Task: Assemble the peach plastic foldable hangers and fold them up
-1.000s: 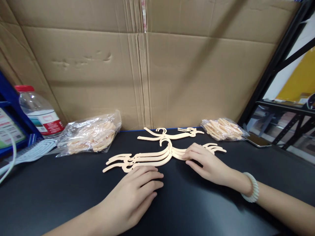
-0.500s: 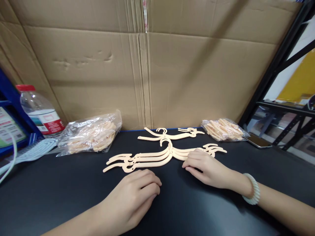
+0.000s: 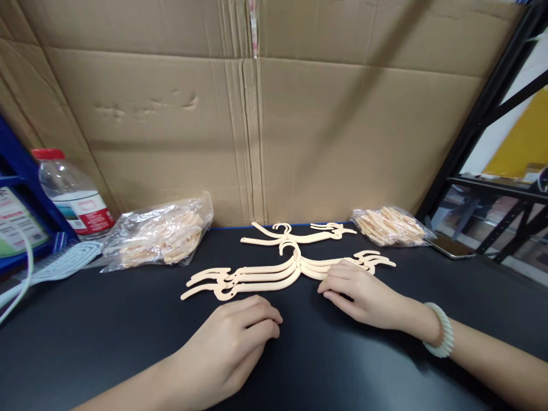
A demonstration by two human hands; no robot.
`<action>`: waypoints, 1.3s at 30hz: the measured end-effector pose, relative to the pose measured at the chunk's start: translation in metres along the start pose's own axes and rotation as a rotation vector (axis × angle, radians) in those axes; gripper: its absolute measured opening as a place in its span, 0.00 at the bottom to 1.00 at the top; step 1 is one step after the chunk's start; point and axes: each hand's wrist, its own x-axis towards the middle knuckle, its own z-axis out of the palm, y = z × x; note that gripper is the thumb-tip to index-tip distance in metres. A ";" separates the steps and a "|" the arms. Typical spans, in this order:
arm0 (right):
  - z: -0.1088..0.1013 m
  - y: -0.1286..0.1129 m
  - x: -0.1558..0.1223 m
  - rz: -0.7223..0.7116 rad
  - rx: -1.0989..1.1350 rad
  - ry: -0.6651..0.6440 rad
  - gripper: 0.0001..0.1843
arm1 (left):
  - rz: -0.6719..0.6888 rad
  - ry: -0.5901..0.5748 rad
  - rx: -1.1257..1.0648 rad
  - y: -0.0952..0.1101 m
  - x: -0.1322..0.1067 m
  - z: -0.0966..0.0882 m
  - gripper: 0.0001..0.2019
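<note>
On the black table lie several cream plastic folding hangers [image 3: 268,275], laid together with their hooks and jointed arms lined up. Behind them are more hanger pieces [image 3: 280,237], including a curved arm, hooks and small end parts. My left hand [image 3: 237,342] rests on the table in front of the hangers' left side, fingers loosely bent and slightly apart, holding nothing. Beside the right arms of the hangers lies my right hand [image 3: 359,292], covering part of them. Its thumb stands away from the relaxed fingers, with nothing in them. A pale beaded bracelet [image 3: 440,331] circles that wrist.
Clear bags of cream hanger parts lie at back left [image 3: 160,234] and back right [image 3: 389,224]. A phone [image 3: 451,246] is at right, near a black metal rack [image 3: 475,128]. A hairbrush [image 3: 71,258] and red-capped bottle [image 3: 75,197] stand left. Cardboard [image 3: 171,125] walls the back.
</note>
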 end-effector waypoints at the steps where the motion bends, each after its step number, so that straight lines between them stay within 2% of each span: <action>1: 0.000 0.000 0.000 -0.001 -0.002 0.001 0.11 | 0.000 -0.001 0.002 0.001 0.000 0.000 0.14; 39: 0.001 -0.003 -0.001 -0.032 -0.045 0.017 0.12 | -0.030 -0.015 -0.015 0.003 0.003 -0.003 0.14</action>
